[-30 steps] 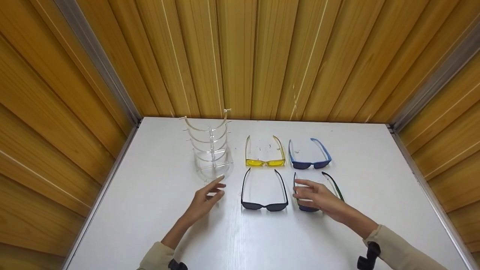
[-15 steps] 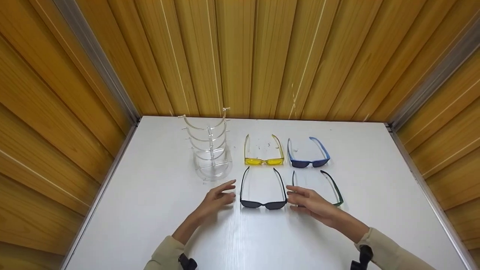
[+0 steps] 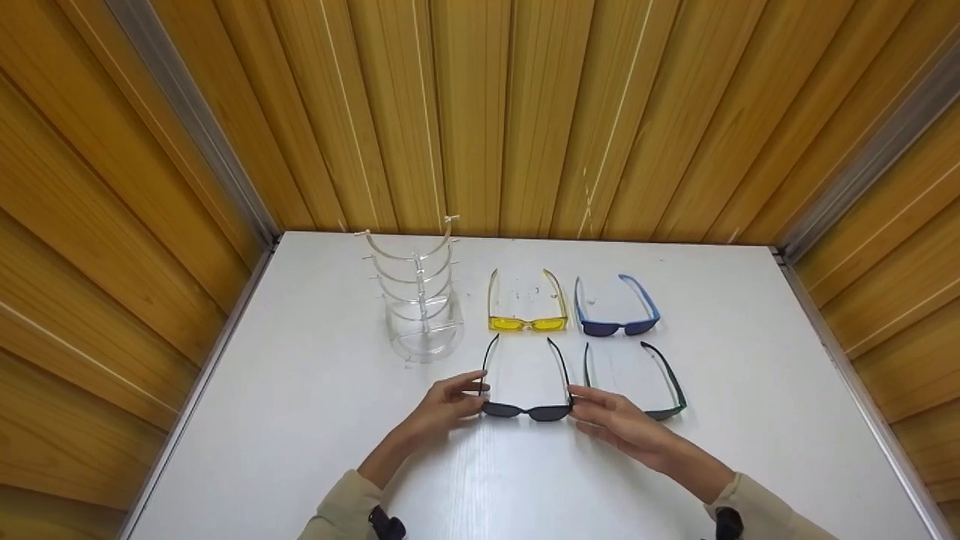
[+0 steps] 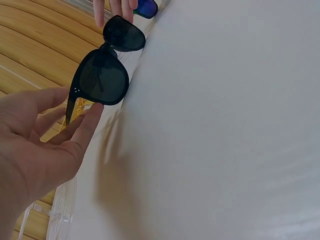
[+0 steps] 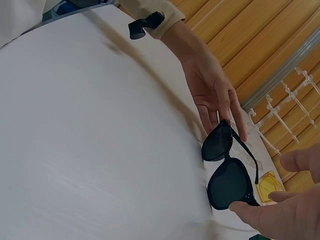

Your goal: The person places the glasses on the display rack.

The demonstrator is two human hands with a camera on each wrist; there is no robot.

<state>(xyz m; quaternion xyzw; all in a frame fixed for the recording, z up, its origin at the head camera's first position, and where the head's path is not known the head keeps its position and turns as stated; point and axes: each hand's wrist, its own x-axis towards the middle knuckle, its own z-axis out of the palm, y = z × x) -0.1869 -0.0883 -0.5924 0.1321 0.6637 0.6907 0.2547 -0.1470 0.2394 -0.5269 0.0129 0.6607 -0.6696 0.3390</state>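
Observation:
Black sunglasses (image 3: 526, 412) with dark lenses lie between my two hands, temples pointing away. My left hand (image 3: 447, 403) pinches their left corner; in the left wrist view the thumb meets the lower rim of the black sunglasses (image 4: 104, 80) and the fingers are by the temple. On the other side my right hand (image 3: 622, 424) holds the right corner, its thumb on the lower rim in the right wrist view. Whether the sunglasses are off the table cannot be told. Right beside my right hand, green-framed sunglasses (image 3: 673, 375) are partly covered by it.
Behind the black pair lie yellow glasses (image 3: 528, 324) and blue sunglasses (image 3: 621, 328). A clear tiered eyewear stand (image 3: 424, 300) rises at the back left of the white table (image 3: 300, 420). Wooden slatted walls (image 3: 480, 112) enclose the back and sides.
My left hand has moved right, from near the stand to the black sunglasses. My right hand has moved left, off the green-framed pair, and now both hands hold the black sunglasses.

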